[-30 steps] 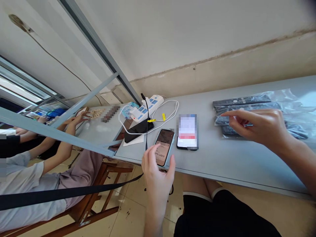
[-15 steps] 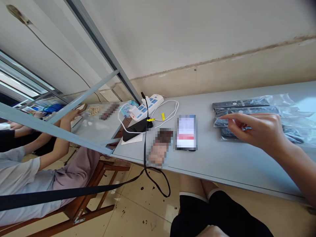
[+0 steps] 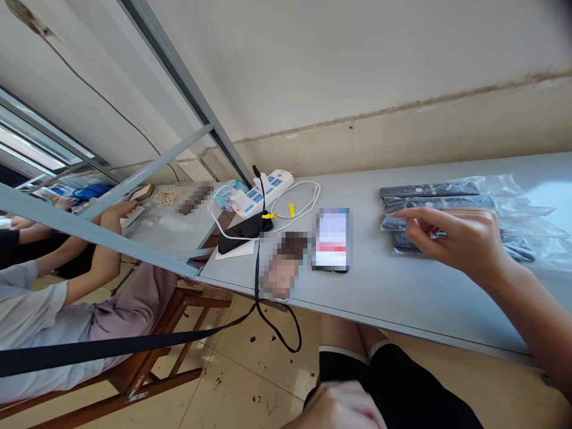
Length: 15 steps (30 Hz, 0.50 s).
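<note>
On the right part of the grey desk, several black remote controls in clear plastic bags lie side by side. My right hand is over them, index finger stretched out to the left and thumb bent below, with nothing seen in its grasp. Whether the fingertip touches a bag I cannot tell. My left hand is low at the bottom edge, above my lap; it is blurred and its fingers are mostly hidden. A phone with a lit, pixelated screen lies left of the remotes.
A white power strip with plugs and a white cable, a black phone and a pixelated flat item lie left. A black strap crosses the view. A seated person is beyond the metal frame.
My left hand has risen further into view at the bottom and shifted left. The right hand keeps its shape above the bagged remotes. The whole view has shifted slightly.
</note>
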Motion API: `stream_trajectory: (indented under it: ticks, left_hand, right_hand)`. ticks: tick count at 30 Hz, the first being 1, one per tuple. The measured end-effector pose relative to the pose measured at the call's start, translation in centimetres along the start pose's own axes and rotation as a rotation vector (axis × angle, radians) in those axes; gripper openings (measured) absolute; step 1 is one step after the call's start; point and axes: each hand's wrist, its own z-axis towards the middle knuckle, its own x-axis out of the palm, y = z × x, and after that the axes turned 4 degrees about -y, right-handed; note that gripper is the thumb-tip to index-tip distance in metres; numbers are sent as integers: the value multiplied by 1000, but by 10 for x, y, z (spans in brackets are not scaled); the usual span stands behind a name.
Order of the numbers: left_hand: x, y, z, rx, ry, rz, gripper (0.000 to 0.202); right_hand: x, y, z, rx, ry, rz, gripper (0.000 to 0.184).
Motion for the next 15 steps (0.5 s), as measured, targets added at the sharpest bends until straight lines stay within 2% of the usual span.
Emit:
stream_trajectory:
  ticks: [3,4,5,6,7,9,12,15]
  left_hand:
    - [-25,-16,7,72,-638,416,12]
    - [-36,-17,11,66,-886,550,11]
    - [-47,-16,14,3,-1075,654,19]
    - [-57,-12,17,-64,-1190,729,31]
    - [-66,-7,20,-151,-1242,766,42]
    - [-79,2,24,-274,-1263,798,55]
    - [-88,8,28,-396,-1220,817,57]
    - [-91,-2,31,-510,-1140,849,58]
  right_hand:
    - [0,-1,0,2,-15,-10,23]
    - [0,-1,0,3,-18,-11,23]
    - [0,-2,1,6,-23,-11,24]
    - [-1,-3,1,9,-27,-11,24]
    - [-1,-3,1,14,-29,-12,24]
    - [-1,-3,2,24,-28,-16,25]
    - [-1,-2,2,8,-25,-17,25]
    - [0,-1,1,-14,-51,-6,22]
